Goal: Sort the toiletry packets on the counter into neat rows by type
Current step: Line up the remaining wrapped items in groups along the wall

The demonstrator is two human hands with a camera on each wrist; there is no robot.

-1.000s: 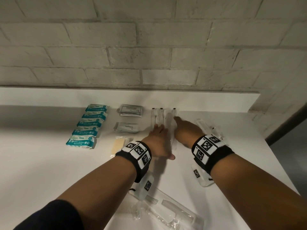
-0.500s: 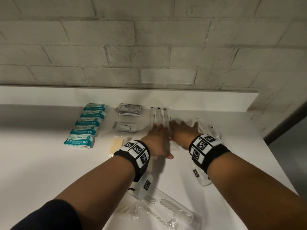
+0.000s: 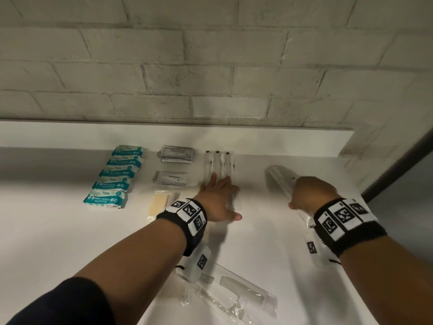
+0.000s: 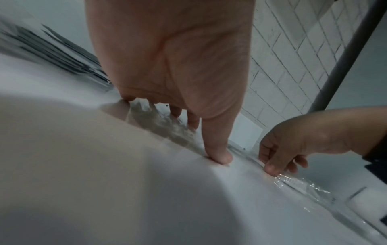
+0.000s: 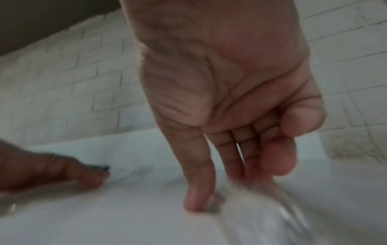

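The white counter ran along under a pale brick wall, and most of the packets on it were already lined up. Far left there was a column of five teal wipe packs, then a little stack of silver sachets at the back with a toothpaste sachet in front of it and a yellowish packet nearer still. At the near edge sat a loose bunch of clear-bagged combs, not really in any row. The toothbrush packets stood side by side at the back, and the left hand lay flat on their near ends, fingers straight and spread, thumb tip pressed on the counter in the left wrist view. Well off to the right, the right hand was down on another bunch of clear packets, fingers bent and pinching the plastic against the counter as far as I could make out; the right wrist view was pretty blurry, so the exact grip was hard to call.
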